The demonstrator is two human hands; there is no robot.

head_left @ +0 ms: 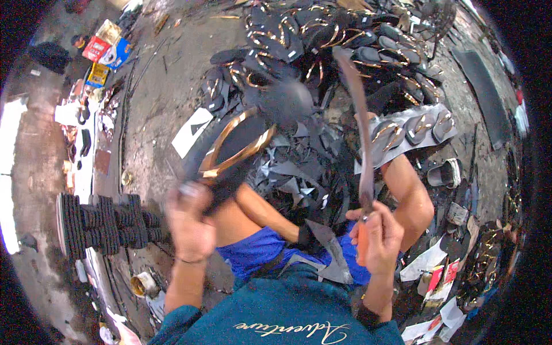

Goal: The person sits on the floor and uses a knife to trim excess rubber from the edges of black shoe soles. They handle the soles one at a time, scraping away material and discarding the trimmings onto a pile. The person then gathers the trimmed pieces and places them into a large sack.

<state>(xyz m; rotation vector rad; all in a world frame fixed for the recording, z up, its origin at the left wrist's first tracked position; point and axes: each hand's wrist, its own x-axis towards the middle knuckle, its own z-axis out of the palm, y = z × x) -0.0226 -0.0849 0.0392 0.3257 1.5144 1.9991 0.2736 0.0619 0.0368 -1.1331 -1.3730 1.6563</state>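
Note:
My left hand (192,227) grips a black flip-flop (244,138) with gold straps by one end, holding it up over my left leg. The hand and that end of the sandal are smeared by motion. In my right hand (380,238) is a knife (364,144), its fingers wrapped round the orange handle. The long, curved blade points up and away from me, apart from the flip-flop. Beyond the flip-flop stands a dark, rounded object (293,99), too blurred to name. Dark offcuts (299,167) lie heaped between my legs, and one scrap (333,250) rests on my lap.
Many black sandals with gold straps (276,37) are piled at the far side. A grey sheet (397,150) bearing several sandals lies by my right knee. Stacked black soles (103,224) stand at the left. Paper and boxes (440,282) litter the floor at the right.

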